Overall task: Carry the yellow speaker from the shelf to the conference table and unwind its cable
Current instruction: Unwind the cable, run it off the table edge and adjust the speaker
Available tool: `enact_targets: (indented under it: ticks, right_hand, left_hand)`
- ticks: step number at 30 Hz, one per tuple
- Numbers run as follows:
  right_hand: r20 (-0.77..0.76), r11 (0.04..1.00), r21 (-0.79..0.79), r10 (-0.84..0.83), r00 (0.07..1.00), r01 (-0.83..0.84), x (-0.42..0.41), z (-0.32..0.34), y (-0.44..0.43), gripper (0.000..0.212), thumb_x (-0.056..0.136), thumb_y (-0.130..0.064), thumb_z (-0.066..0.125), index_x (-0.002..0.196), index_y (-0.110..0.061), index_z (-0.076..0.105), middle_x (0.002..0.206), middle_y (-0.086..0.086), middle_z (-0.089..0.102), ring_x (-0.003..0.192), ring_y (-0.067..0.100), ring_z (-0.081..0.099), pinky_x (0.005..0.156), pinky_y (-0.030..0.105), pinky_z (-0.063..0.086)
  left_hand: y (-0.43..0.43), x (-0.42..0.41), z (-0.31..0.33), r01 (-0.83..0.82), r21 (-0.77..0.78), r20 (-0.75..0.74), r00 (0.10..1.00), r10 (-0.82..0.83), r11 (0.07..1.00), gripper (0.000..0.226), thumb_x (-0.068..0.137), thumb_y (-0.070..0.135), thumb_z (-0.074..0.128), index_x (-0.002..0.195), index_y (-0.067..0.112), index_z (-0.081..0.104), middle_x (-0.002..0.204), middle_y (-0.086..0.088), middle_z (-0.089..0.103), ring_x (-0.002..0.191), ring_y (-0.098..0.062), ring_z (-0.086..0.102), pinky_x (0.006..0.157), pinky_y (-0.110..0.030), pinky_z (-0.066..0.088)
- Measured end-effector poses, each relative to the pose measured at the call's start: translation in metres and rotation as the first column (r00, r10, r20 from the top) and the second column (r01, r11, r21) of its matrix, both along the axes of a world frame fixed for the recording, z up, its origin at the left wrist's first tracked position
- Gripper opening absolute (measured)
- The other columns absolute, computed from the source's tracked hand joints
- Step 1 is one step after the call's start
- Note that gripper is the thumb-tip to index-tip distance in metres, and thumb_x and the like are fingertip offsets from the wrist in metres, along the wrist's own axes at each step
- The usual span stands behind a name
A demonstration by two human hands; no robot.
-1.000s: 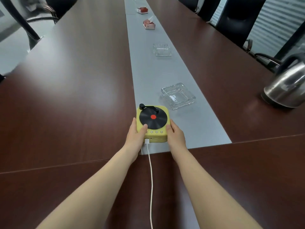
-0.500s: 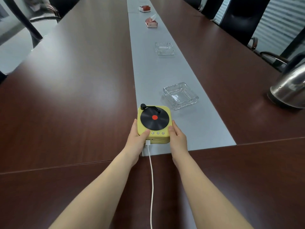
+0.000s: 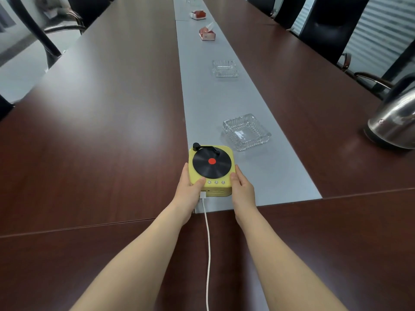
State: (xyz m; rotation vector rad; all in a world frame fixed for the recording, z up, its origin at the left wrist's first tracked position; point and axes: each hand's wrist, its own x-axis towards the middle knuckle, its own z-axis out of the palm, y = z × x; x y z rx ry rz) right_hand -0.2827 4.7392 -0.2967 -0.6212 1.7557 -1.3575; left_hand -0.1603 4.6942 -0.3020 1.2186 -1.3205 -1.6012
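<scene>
Both hands, the left hand [image 3: 189, 189] and right hand [image 3: 242, 190], hold the yellow speaker [image 3: 211, 170] set on the bench [image 3: 89, 131] near its front edge, so the carrying looks done, and the next move is to let go and lay out the white cable [image 3: 207, 243].

Office boardroom: long conference table [image 3: 112, 131], chairs [image 3: 325, 25]

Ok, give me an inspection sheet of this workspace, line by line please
Surface: dark wood conference table with a grey centre strip.
Job's things: yellow speaker flat on the strip's near end, black disc on top.
Clutter: near glass ashtray, far glass ashtray, two red-and-white boxes, steel kettle at right.
Grippers: left hand and right hand grip the speaker's sides.
Cables: white cable plugged into the speaker's near face, running straight toward the person.
Surroundings: black chairs along both sides.
</scene>
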Motion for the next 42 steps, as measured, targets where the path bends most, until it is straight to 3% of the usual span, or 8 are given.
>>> enact_targets:
  ticks: [7, 12, 15, 29, 42]
  right_hand:
    - [-0.002, 1.0, 0.004, 0.0, 1.0, 0.0, 0.0008, -0.0012, -0.0015, 0.045, 0.101, -0.022, 0.039, 0.145, -0.019, 0.039, 0.15, -0.003, 0.042, 0.137, 0.013, 0.04, 0.107, 0.022, 0.033]
    - [-0.005, 1.0, 0.002, 0.001, 1.0, 0.0, 0.0002, -0.0019, -0.0012, 0.045, 0.101, -0.022, 0.039, 0.146, -0.018, 0.039, 0.151, -0.003, 0.041, 0.138, 0.014, 0.038, 0.112, 0.026, 0.032]
    - [-0.004, 1.0, 0.003, 0.0, 1.0, 0.0, 0.0003, -0.0029, -0.0017, 0.045, 0.101, -0.022, 0.039, 0.146, -0.019, 0.039, 0.151, -0.003, 0.041, 0.138, 0.013, 0.038, 0.11, 0.025, 0.032]
    - [-0.022, 1.0, -0.005, 0.014, 1.0, -0.014, -0.0009, -0.0044, -0.0025, 0.045, 0.101, -0.022, 0.039, 0.146, -0.018, 0.039, 0.15, -0.001, 0.042, 0.137, 0.015, 0.039, 0.107, 0.023, 0.033]
    - [-0.029, 1.0, -0.013, 0.013, 1.0, -0.013, -0.0001, -0.0056, -0.003, 0.044, 0.101, -0.023, 0.039, 0.145, -0.018, 0.04, 0.15, -0.001, 0.043, 0.136, 0.014, 0.04, 0.112, 0.027, 0.034]
  left_hand:
    - [-0.0009, 0.0004, -0.0029, 0.004, 0.009, 0.014, 1.0, -0.004, 1.0, 0.051, 0.095, 0.008, 0.048, 0.141, 0.026, 0.034, 0.133, -0.003, 0.055, 0.122, -0.021, 0.053, 0.105, -0.035, 0.042]
    - [-0.0006, -0.0001, -0.0026, 0.001, -0.002, 0.007, 1.0, -0.001, 1.0, 0.048, 0.095, 0.008, 0.048, 0.138, 0.027, 0.035, 0.132, -0.002, 0.055, 0.12, -0.019, 0.053, 0.1, -0.03, 0.043]
    - [0.0002, -0.0005, -0.0015, 0.003, -0.019, 0.004, 1.0, -0.003, 1.0, 0.043, 0.095, 0.007, 0.046, 0.126, 0.035, 0.037, 0.128, 0.0, 0.055, 0.116, -0.017, 0.053, 0.09, -0.022, 0.044]
    - [-0.0012, 0.0013, -0.0055, 0.017, -0.026, 0.029, 0.999, -0.016, 1.0, 0.055, 0.095, 0.011, 0.048, 0.144, 0.025, 0.029, 0.135, 0.0, 0.052, 0.123, -0.017, 0.05, 0.102, -0.03, 0.04]
    - [-0.0027, 0.0013, -0.0056, 0.023, -0.043, 0.071, 0.997, -0.019, 0.999, 0.054, 0.095, 0.012, 0.048, 0.144, 0.023, 0.029, 0.136, -0.003, 0.051, 0.125, -0.019, 0.049, 0.101, -0.028, 0.04]
